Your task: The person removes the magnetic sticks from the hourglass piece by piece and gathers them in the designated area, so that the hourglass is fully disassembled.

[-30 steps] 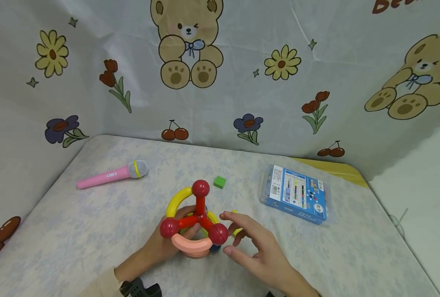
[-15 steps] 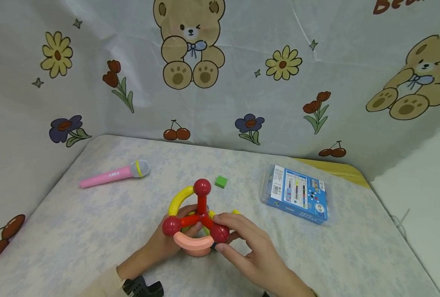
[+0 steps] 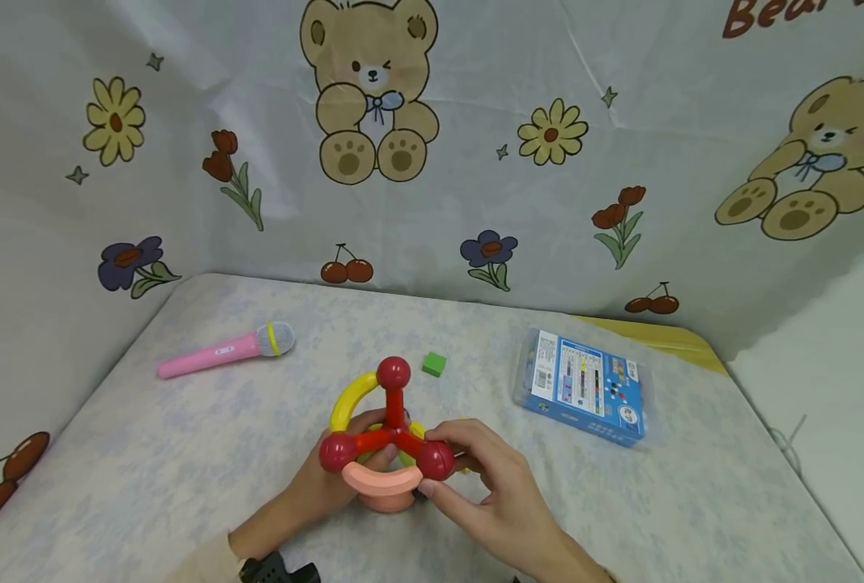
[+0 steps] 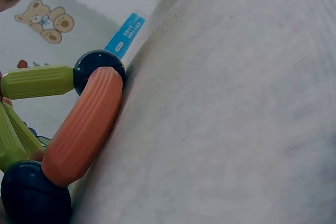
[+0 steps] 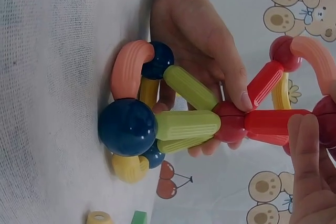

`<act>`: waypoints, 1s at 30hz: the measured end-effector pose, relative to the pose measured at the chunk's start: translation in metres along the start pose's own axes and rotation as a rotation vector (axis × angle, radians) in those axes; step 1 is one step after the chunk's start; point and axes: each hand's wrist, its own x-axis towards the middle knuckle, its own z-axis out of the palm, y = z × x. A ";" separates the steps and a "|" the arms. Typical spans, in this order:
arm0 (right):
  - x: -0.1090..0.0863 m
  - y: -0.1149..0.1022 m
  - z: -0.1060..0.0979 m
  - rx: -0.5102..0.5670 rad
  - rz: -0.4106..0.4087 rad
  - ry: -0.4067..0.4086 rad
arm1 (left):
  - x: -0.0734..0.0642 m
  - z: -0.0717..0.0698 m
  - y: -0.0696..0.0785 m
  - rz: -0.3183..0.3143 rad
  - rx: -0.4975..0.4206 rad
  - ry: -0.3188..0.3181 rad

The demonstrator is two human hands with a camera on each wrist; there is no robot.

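Between both hands stands a toy frame (image 3: 395, 405) of coloured rods and balls. Its lower part has dark blue balls (image 5: 127, 127), light green rods (image 5: 186, 125) and curved salmon and yellow rods. Three red rods spread upward from a red middle ball (image 5: 230, 121) to red end balls, with a curved yellow rod (image 3: 347, 401) and a curved salmon rod (image 3: 382, 479) between them. My left hand (image 3: 322, 486) grips the frame round its middle, thumb on the middle ball. My right hand (image 3: 493, 486) pinches the right red end ball (image 3: 435, 460) between thumb and fingers.
A pink toy microphone (image 3: 220, 352) lies at the back left. Behind the frame sits a small green block (image 3: 434, 363), with a small yellow piece (image 5: 98, 217) nearby. At the back right is a blue boxed set (image 3: 585, 385). A bear-print cloth (image 3: 271, 97) hangs behind.
My right hand, apart from the frame a second ago, has come left and now holds the right red end ball. My left hand keeps its grip on the middle.
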 end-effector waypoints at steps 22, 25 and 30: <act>0.001 0.002 -0.003 0.000 -0.043 0.064 | 0.004 -0.006 0.016 0.046 0.109 -0.027; 0.002 0.004 -0.004 0.022 -0.050 0.070 | 0.004 -0.010 0.023 0.017 0.149 -0.048; 0.002 0.006 -0.003 0.036 -0.057 0.080 | 0.004 -0.013 0.029 -0.042 0.146 -0.085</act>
